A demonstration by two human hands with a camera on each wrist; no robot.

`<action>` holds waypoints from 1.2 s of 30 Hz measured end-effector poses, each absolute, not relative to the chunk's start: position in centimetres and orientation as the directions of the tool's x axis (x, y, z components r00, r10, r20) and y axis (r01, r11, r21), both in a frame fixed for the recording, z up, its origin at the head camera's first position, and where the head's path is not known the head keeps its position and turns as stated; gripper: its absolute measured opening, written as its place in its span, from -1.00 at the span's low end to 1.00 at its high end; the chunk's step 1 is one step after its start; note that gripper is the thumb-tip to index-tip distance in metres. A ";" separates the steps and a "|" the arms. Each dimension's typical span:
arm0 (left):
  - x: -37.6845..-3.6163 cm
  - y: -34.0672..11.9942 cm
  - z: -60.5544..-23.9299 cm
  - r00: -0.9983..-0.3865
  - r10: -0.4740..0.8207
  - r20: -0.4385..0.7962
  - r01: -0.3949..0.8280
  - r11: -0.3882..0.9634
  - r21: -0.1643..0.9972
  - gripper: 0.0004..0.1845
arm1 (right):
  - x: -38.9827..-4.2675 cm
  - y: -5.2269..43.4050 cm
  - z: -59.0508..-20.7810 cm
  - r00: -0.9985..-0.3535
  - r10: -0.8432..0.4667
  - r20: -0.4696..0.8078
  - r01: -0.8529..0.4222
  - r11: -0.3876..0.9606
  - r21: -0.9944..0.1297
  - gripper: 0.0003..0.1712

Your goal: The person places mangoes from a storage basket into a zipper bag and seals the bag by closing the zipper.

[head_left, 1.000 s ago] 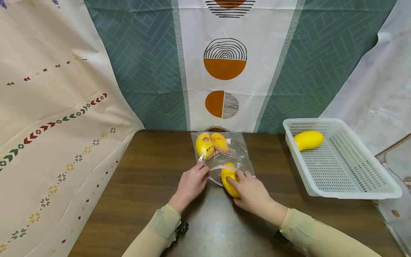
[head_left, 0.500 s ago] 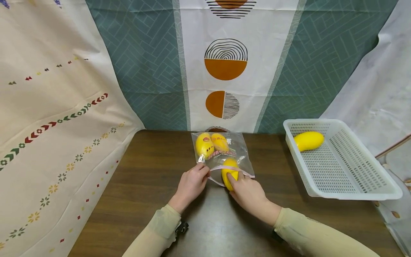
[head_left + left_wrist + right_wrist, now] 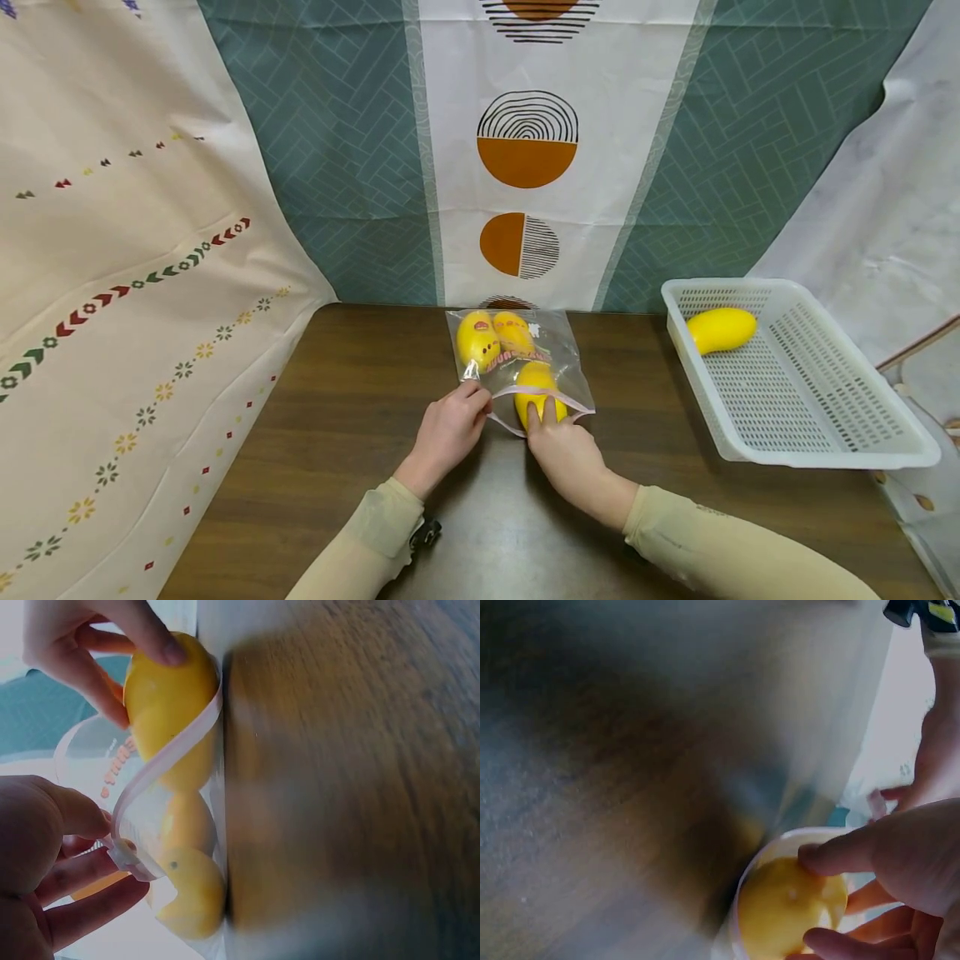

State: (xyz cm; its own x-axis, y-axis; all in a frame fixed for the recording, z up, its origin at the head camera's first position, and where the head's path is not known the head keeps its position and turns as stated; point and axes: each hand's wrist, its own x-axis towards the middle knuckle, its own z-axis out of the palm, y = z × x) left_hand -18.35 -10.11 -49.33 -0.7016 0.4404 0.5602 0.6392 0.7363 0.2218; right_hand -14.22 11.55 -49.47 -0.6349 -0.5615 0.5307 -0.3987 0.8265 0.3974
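A clear zip bag (image 3: 566, 362) lies on the brown table (image 3: 337, 400) with two yellow mangoes (image 3: 477, 337) at its far end. A third mango (image 3: 534, 385) sits halfway through the bag's mouth. My right hand (image 3: 543, 414) holds this mango's near end between thumb and fingers. My left hand (image 3: 476, 400) pinches the left side of the bag's white zip rim. In the left wrist view the left hand (image 3: 82, 859) grips the rim (image 3: 169, 754), which is stretched over the mango (image 3: 169, 712). The right wrist view shows my right hand (image 3: 832, 900) on the mango (image 3: 780, 907).
A white slotted basket (image 3: 817, 433) stands at the right of the table with one yellow mango (image 3: 721, 328) in its far corner. Patterned cloths hang behind the table and along its left side.
My right hand has pushed the third mango away from me, from outside the bag's mouth to partly inside it. The left hand has kept its pinch on the rim.
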 end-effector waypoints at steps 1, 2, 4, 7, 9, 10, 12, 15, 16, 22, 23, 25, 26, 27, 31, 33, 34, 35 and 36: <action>-18.4 -10.1 -49.3 -0.700 0.440 0.562 0.641 0.735 0.223 -0.78 | -14.2 11.3 -49.6 -0.620 -0.565 0.545 -0.388 0.824 0.413 -0.65; -18.4 -10.1 -49.3 -0.698 0.442 0.563 0.642 0.734 0.221 -0.78 | -14.2 11.1 -49.7 -0.607 -0.565 0.559 -0.375 0.824 0.426 -0.64; -18.3 -10.1 -49.3 -0.697 0.443 0.564 0.644 0.733 0.220 -0.78 | -14.3 10.7 -50.0 -0.593 -0.563 0.576 -0.352 0.824 0.444 -0.64; -18.3 -10.1 -49.2 -0.696 0.442 0.566 0.644 0.733 0.219 -0.78 | -14.6 10.2 -50.1 -0.607 -0.553 0.572 -0.321 0.828 0.460 -0.67; -18.3 -10.1 -49.1 -0.697 0.439 0.568 0.642 0.734 0.221 -0.77 | -14.9 9.9 -49.9 -0.630 -0.545 0.553 -0.299 0.828 0.475 -0.69; -18.3 -10.1 -49.1 -0.697 0.437 0.569 0.641 0.735 0.221 -0.77 | -15.1 9.8 -49.8 -0.643 -0.539 0.544 -0.280 0.827 0.488 -0.68; -18.3 -10.1 -49.1 -0.698 0.437 0.566 0.640 0.737 0.220 -0.77 | -15.5 9.7 -49.6 -0.662 -0.521 0.539 -0.244 0.829 0.503 -0.68; -18.3 -10.2 -49.2 -0.699 0.437 0.566 0.638 0.738 0.219 -0.77 | -16.3 9.7 -49.6 -0.680 -0.506 0.531 -0.191 0.821 0.538 -0.68; -18.2 -10.2 -49.2 -0.699 0.437 0.565 0.639 0.737 0.220 -0.77 | -16.5 9.8 -49.6 -0.689 -0.502 0.523 -0.175 0.815 0.552 -0.67; -18.1 -10.1 -49.3 -0.699 0.444 0.561 0.644 0.732 0.224 -0.77 | -17.6 10.3 -49.6 -0.764 -0.493 0.416 -0.189 0.788 0.587 -0.62; -18.1 -10.1 -49.3 -0.698 0.445 0.561 0.646 0.730 0.223 -0.77 | -17.7 10.4 -49.6 -0.775 -0.487 0.402 -0.192 0.787 0.586 -0.61; -18.1 -10.0 -49.3 -0.695 0.447 0.562 0.648 0.729 0.221 -0.77 | -17.7 10.4 -49.7 -0.794 -0.471 0.384 -0.193 0.795 0.575 -0.57; -18.1 -10.0 -49.4 -0.695 0.449 0.562 0.648 0.729 0.219 -0.77 | -17.8 10.4 -49.7 -0.799 -0.461 0.387 -0.192 0.805 0.562 -0.55; -18.0 -10.0 -49.4 -0.694 0.449 0.563 0.649 0.729 0.218 -0.77 | -17.7 10.3 -49.8 -0.805 -0.452 0.385 -0.194 0.814 0.548 -0.53; -18.0 -9.9 -49.4 -0.693 0.455 0.559 0.649 0.731 0.210 -0.78 | -17.6 10.0 -50.2 -0.822 -0.418 0.386 -0.218 0.858 0.465 -0.49; -17.9 -9.9 -49.5 -0.694 0.458 0.555 0.648 0.733 0.207 -0.78 | -17.6 9.8 -50.3 -0.833 -0.400 0.383 -0.226 0.877 0.424 -0.47; -17.9 -9.9 -49.5 -0.695 0.457 0.555 0.648 0.733 0.207 -0.78 | -17.7 9.7 -50.4 -0.836 -0.392 0.384 -0.230 0.886 0.403 -0.46; -17.9 -9.8 -49.5 -0.696 0.457 0.554 0.647 0.733 0.208 -0.78 | -17.7 9.6 -50.4 -0.839 -0.381 0.389 -0.233 0.897 0.376 -0.45; -17.9 -9.8 -49.5 -0.696 0.456 0.555 0.646 0.734 0.208 -0.78 | -17.8 9.6 -50.5 -0.842 -0.372 0.391 -0.235 0.905 0.355 -0.44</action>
State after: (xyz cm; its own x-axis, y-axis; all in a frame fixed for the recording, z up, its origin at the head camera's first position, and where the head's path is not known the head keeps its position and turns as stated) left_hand -17.94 -9.82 -49.49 -0.6963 0.4558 0.5545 0.6465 0.7339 0.2085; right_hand -17.77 9.55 -50.46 -0.8417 -0.3724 0.3909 -0.2355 0.9047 0.3550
